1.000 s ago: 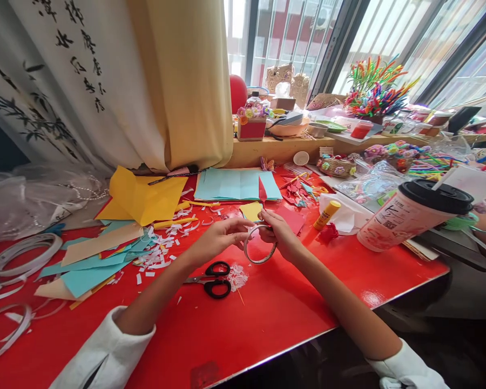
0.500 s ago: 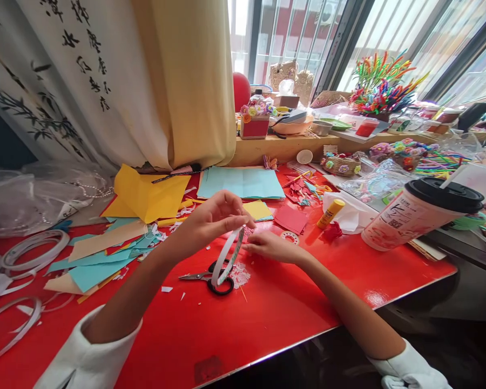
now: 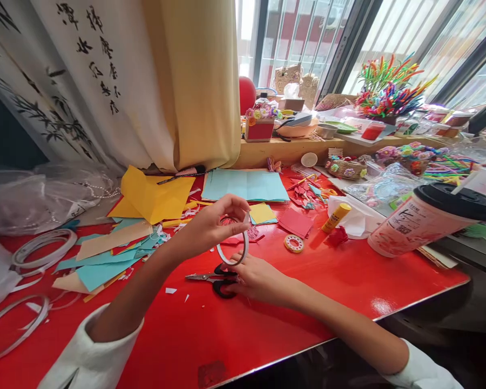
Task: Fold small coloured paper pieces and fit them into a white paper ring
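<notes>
Red tabletop (image 3: 328, 302), my 2 sleeves (image 3: 95, 351) white.
I record the tape ring (image 3: 246, 248) as white; scissors (image 3: 214, 277), grey blades, black handles; small round disc (image 3: 294, 243), yellow rim, white ring, red centre; glue stick (image 3: 337, 217), mainly yellow; cup (image 3: 407, 226), pale pink, reddish print, black lettering, black lid; curtain (image 3: 133, 97), white and tan, black characters, dark bamboo pattern; folded sheets (image 3: 245, 185), light blue.

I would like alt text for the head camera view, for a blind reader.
Left hand holds a ring of tape above a red table; right hand is at black-handled scissors, near colored paper.
</notes>
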Motion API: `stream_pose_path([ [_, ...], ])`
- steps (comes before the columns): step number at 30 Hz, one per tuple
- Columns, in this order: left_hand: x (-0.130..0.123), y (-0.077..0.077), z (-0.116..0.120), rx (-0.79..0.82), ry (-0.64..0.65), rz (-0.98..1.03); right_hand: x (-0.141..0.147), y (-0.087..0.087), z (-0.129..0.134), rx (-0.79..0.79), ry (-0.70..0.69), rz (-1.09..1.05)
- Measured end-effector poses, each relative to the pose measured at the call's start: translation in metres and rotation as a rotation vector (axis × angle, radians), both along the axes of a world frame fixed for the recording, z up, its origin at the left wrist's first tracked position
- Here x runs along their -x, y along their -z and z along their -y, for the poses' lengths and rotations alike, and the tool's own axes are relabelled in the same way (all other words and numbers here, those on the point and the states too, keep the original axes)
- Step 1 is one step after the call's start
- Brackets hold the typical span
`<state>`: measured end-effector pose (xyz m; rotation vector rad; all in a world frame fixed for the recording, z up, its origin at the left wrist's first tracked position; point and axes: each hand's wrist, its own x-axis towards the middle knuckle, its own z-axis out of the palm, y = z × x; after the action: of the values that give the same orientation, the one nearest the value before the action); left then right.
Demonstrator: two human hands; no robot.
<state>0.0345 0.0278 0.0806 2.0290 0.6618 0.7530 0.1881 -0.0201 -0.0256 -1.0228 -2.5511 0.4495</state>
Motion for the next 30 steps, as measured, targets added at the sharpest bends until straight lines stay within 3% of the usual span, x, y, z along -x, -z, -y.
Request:
stream_pose_path([
  [4,-0.003,0.003,-0.002,-0.027,-0.057,-0.015,-0.004,-0.003,-0.001,0.057,0.068,0.062],
  [7,-0.002,0.005,-0.004,-0.063,-0.122,-0.018,-0.01,-0.015,-0.002,0.203,0.07,0.034],
  [11,0.0,0.006,-0.008,-0.122,-0.23,-0.072,-0.02,-0.03,-0.005,0.668,0.013,-0.21],
  [14,0.003,0.007,-0.011,-0.14,-0.286,-0.089,-0.022,-0.032,-0.008,1.036,0.022,-0.415],
  [17,0.005,0.006,-0.012,-0.152,-0.294,-0.043,-0.018,-0.028,-0.009,1.199,0.021,-0.602],
  [22,0.008,0.0,-0.01,-0.154,-0.365,0.115,-0.013,-0.023,-0.012,1.096,-0.038,-0.799],
  [27,0.009,-0.001,-0.012,-0.095,-0.46,0.327,-0.017,-0.017,-0.021,0.97,0.136,-1.058],
  [30,0.008,0.003,-0.014,-0.006,-0.453,0.443,-0.021,-0.014,-0.028,0.876,0.237,-1.239],
])
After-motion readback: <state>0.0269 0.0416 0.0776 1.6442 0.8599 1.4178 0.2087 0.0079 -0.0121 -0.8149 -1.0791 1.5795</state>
